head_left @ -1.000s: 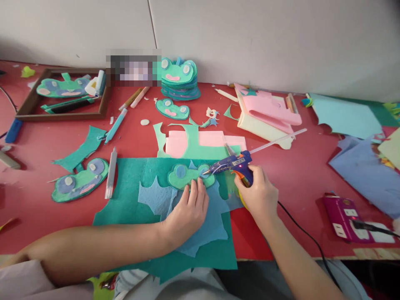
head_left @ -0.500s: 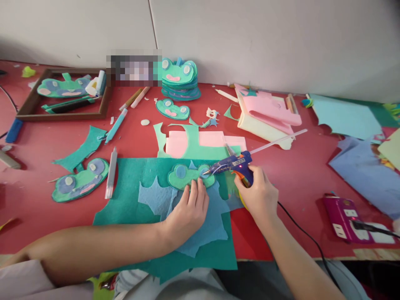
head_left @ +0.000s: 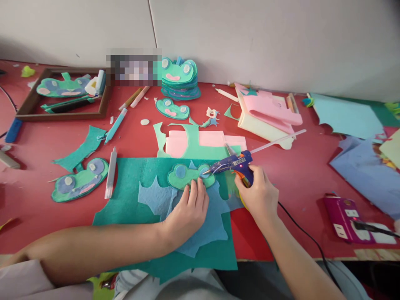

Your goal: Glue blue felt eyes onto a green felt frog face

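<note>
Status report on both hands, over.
Right hand on glue gun, nozzle at the felt frog's blue eye patch. Left fingers on frog. Dark green felt beneath.

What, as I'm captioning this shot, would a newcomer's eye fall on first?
Probably the dark-blue plastic glue gun in the right hand, its tip at one eye of the small green felt frog face under the left hand. Next, the stack of green felt frog faces by the pale wall.
</note>
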`<state>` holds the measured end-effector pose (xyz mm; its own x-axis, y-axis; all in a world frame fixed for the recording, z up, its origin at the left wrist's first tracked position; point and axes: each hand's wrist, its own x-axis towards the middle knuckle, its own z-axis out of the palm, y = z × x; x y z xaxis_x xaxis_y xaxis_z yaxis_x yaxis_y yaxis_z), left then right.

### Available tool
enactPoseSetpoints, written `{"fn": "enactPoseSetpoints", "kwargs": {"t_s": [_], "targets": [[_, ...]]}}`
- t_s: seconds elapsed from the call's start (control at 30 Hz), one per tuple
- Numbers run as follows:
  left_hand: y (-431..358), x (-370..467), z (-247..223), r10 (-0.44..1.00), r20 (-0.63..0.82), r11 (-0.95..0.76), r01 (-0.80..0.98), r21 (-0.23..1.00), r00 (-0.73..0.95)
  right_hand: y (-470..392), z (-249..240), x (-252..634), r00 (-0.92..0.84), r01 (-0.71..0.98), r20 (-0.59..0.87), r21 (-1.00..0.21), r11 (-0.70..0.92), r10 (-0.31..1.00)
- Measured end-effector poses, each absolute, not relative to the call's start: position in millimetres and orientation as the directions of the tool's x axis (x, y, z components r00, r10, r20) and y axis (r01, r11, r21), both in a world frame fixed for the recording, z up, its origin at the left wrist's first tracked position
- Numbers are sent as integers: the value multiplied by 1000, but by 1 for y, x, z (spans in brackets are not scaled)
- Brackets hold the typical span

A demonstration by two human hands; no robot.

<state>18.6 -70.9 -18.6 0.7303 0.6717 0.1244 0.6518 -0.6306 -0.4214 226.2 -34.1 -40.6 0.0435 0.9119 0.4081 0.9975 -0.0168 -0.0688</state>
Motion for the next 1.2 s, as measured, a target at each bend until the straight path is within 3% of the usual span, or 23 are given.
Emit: {"fn": "enactPoseSetpoints", "kwargs": {"t_s": [1.2], "targets": [[-71, 19, -22, 675, 148, -623, 666, -411, 723, -34, -40, 227, 1, 998, 427, -55, 25, 904]]}}
